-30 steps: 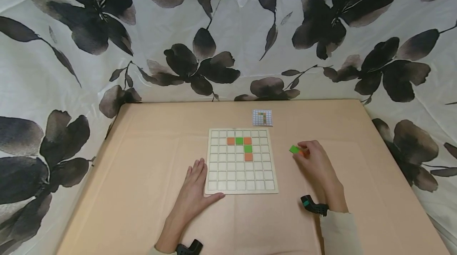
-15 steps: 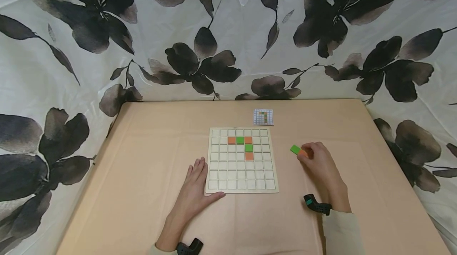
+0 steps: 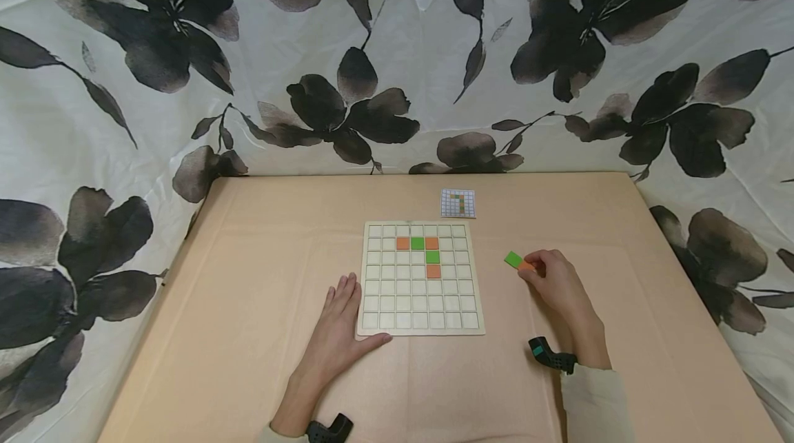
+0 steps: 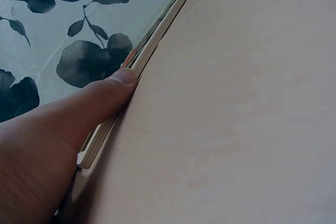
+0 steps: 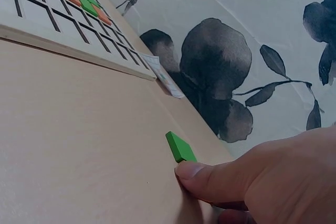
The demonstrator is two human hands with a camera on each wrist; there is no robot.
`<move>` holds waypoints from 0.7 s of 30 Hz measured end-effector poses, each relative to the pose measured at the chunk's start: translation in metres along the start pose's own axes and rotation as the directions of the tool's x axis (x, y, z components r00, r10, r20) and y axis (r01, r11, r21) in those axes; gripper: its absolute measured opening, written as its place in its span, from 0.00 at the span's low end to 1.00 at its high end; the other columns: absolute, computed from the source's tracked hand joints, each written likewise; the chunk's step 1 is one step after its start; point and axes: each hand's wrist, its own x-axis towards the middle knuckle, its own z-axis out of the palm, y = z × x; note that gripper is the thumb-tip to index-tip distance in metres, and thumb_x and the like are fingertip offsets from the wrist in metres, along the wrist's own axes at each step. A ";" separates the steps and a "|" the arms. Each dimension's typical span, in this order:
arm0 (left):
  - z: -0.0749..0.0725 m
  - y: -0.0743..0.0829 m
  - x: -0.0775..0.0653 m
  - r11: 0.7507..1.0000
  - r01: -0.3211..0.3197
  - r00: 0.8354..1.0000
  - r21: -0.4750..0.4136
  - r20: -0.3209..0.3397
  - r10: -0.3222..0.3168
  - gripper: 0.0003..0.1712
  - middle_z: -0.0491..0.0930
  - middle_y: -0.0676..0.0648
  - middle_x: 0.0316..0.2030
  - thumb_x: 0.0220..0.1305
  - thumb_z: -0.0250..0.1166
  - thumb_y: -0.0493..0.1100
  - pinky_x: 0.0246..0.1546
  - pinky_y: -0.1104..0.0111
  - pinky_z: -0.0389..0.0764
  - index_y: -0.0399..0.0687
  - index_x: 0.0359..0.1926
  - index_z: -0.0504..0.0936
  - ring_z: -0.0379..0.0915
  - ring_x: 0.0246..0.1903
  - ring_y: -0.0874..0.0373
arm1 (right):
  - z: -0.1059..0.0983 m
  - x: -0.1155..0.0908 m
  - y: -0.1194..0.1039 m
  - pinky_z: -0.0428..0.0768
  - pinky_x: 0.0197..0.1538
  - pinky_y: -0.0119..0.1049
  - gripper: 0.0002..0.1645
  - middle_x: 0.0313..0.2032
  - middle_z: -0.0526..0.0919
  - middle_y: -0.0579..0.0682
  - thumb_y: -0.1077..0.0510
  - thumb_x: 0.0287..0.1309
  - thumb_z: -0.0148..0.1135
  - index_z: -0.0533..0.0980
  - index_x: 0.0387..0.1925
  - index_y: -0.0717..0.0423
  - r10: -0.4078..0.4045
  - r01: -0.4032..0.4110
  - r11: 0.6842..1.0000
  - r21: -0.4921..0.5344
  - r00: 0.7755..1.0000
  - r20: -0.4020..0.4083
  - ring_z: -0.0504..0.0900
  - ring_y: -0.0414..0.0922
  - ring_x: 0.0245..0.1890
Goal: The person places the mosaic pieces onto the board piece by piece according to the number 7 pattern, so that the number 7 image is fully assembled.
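A white square grid board lies mid-table with several orange and green square tiles in its upper cells. My left hand rests along its left edge and lower left corner, fingers straight, thumb against the board's front edge. Right of the board, my right hand pinches an orange tile between thumb and finger; the fingers partly cover it. Against that tile is a green tile. In the right wrist view the green tile shows just beyond the thumb, while the orange one is hidden.
Behind the board lies a small card printed with a grid and coloured squares. A tan cloth covers the table. Beyond the table's far edge hangs a white floral fabric.
My right hand has shifted slightly right, and more of the green tile and the orange tile shows beyond its fingers. My left hand has stayed at the board.
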 end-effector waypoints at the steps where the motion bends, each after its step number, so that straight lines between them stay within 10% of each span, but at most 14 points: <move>1: 0.000 0.000 0.000 1.000 -0.001 1.000 0.003 -0.004 0.001 0.67 0.54 0.37 0.77 0.46 0.73 0.72 0.82 0.54 0.47 0.32 0.74 0.60 0.45 0.79 0.45 | 0.000 0.000 0.000 0.77 0.41 0.40 0.21 0.44 0.77 0.63 0.57 0.65 0.65 0.76 0.53 0.69 0.001 -0.001 1.000 0.001 1.000 0.003 0.76 0.52 0.40; 21: -0.002 0.002 0.002 1.000 0.027 0.999 0.006 0.027 -0.027 0.67 0.51 0.38 0.78 0.48 0.72 0.72 0.82 0.54 0.45 0.33 0.75 0.58 0.42 0.80 0.46 | -0.006 -0.001 0.000 0.74 0.35 0.33 0.16 0.36 0.79 0.57 0.57 0.66 0.64 0.72 0.48 0.63 0.008 -0.009 1.000 0.022 1.000 0.015 0.75 0.48 0.35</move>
